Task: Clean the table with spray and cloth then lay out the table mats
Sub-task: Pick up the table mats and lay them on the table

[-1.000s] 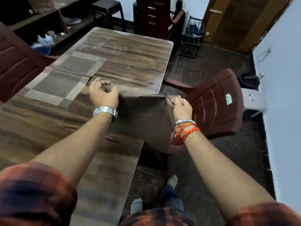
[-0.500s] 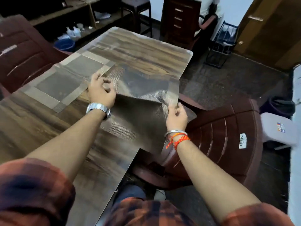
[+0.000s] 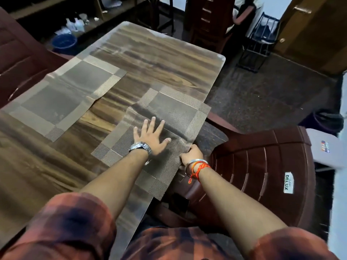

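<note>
Two mats on a wooden table, both hands on the nearer one.

The left hand (image 3: 150,136) lies flat with its fingers spread, pressing on the mat (image 3: 174,113). Just beside it, the right hand (image 3: 190,153) curls its fingers around the edge of this mat and grips it where the table (image 3: 159,59) ends. The mat lies a little crooked, and its far corner and the edge by the right hand pass over the table's edge. The second mat (image 3: 62,94) lies flat beyond and to the left of the left hand, apart from the first, with bare wood between them and more bare wood ahead of the fingers. A dark red plastic chair (image 3: 262,175) stands close against the right wrist. Ahead of it there is open speckled floor (image 3: 262,102) up to a brown door (image 3: 319,34).
</note>
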The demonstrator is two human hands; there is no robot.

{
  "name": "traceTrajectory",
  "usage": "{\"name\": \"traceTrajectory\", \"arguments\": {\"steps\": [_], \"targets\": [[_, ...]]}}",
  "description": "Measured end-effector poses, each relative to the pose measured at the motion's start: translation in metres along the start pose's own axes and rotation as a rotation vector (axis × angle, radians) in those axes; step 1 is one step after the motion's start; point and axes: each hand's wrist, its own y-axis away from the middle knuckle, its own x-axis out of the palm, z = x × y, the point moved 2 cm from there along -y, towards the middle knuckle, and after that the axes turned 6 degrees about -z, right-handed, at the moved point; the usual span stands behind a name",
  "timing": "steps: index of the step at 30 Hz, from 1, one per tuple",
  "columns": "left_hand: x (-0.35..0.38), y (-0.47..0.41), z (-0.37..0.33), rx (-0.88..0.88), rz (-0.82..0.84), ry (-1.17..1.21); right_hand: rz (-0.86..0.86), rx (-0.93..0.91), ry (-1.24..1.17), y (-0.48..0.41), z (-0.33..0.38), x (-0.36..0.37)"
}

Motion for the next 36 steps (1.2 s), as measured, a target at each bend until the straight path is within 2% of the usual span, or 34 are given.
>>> {"name": "traceTrajectory", "arguments": {"steps": [3,7,15,36], "targets": [[0.006,-0.012,-0.003,0.013,0.042,0.000,0.047,-0.039,0.044,0.001,0.007,0.001],[0.024,-0.013,0.016,-0.062,0.137,-0.019,0.106,-0.098,0.167,-0.008,0.010,0.010],[0.026,-0.014,0.028,-0.097,0.118,-0.022,0.031,-0.210,0.322,-0.013,0.017,0.021],[0.032,-0.024,0.039,-0.122,0.163,0.080,0.065,-0.215,0.448,-0.012,0.017,0.029]]}}
